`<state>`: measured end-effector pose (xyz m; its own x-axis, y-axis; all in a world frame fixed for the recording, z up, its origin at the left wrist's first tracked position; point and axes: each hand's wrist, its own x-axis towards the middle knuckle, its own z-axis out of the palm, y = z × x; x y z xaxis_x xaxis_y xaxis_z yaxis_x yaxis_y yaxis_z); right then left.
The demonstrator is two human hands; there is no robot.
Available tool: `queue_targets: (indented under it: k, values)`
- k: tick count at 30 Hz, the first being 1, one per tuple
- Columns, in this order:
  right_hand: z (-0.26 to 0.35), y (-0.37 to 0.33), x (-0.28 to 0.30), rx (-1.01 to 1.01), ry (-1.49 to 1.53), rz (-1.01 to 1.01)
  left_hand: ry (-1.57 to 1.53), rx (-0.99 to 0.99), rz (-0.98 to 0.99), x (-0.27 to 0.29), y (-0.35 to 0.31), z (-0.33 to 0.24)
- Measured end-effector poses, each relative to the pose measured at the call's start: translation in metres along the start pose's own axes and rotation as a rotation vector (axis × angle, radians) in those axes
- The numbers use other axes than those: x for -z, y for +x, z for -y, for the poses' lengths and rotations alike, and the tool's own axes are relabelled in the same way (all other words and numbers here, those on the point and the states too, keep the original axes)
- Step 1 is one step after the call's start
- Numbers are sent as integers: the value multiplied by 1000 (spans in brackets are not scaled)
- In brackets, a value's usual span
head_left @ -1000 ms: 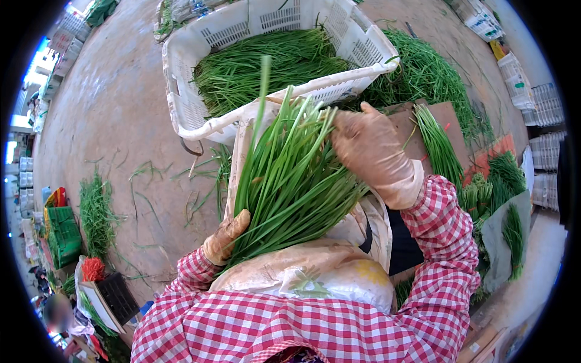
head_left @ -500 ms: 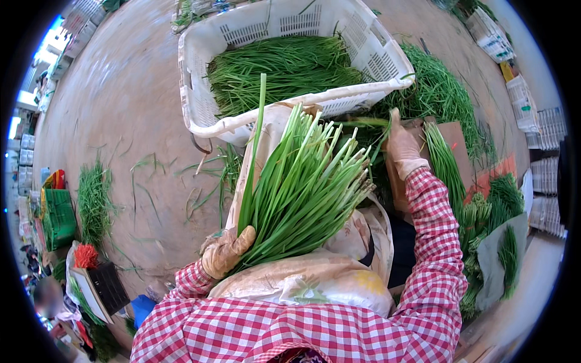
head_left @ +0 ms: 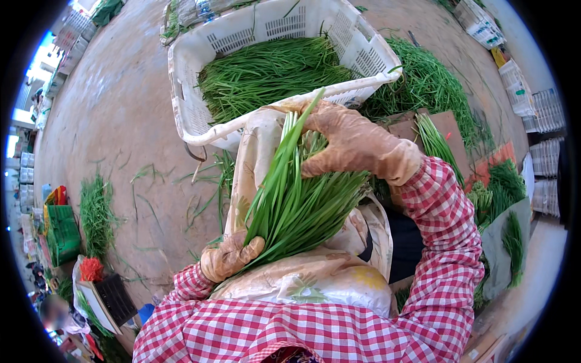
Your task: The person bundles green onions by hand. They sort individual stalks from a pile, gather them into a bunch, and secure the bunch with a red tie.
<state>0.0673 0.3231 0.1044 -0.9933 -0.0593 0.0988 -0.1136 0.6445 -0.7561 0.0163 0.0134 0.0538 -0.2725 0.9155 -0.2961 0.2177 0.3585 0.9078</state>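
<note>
Right hand (head_left: pixel 357 138) has swung inward to the greens (head_left: pixel 302 212) over the lap (head_left: pixel 357 281), cupping their pale ends, firmness unclear; the left hand (head_left: pixel 232 256) grips the other end. That bunch looks gathered but untied; more lie loose in the crate (head_left: pixel 290 25).

Produce workshop: white crate (head_left: pixel 363 45), heaped greens (head_left: pixel 426 81)

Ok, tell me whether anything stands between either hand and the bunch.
Nothing visible beyond the gloves. The left hand grips the bunch at its near end; the right hand curls over the far end. The crate lies beyond, not between.
</note>
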Motion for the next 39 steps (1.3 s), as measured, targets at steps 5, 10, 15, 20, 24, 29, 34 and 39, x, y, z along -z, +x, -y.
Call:
queue_targets:
  k: [5, 10, 15, 20, 24, 29, 34, 39]
  values:
    - [4, 3, 11, -629, -4, 173, 582, -158, -98, -4, -8, 19]
    - [-2, -2, -11, -235, -40, 38, 5, 333, 69, -3, -7, 39]
    - [7, -13, -26, -191, -239, -129, -179, 158, 114, 4, 7, -4]
    - [5, 2, -26, -413, -239, 225, -266, 129, 143, 5, 9, 3]
    - [-10, 5, -44, 247, -489, -355, -632, -14, 259, 4, 22, 10]
    - [-33, -8, -30, -1, -893, -51, -888, -90, 366, -3, 28, 18]
    - [-73, -22, -18, -35, -701, -224, -805, 201, 273, 1, 20, 45]
    - [-153, -73, -2, -444, -1023, -291, -1076, 372, 109, -2, 10, 48]
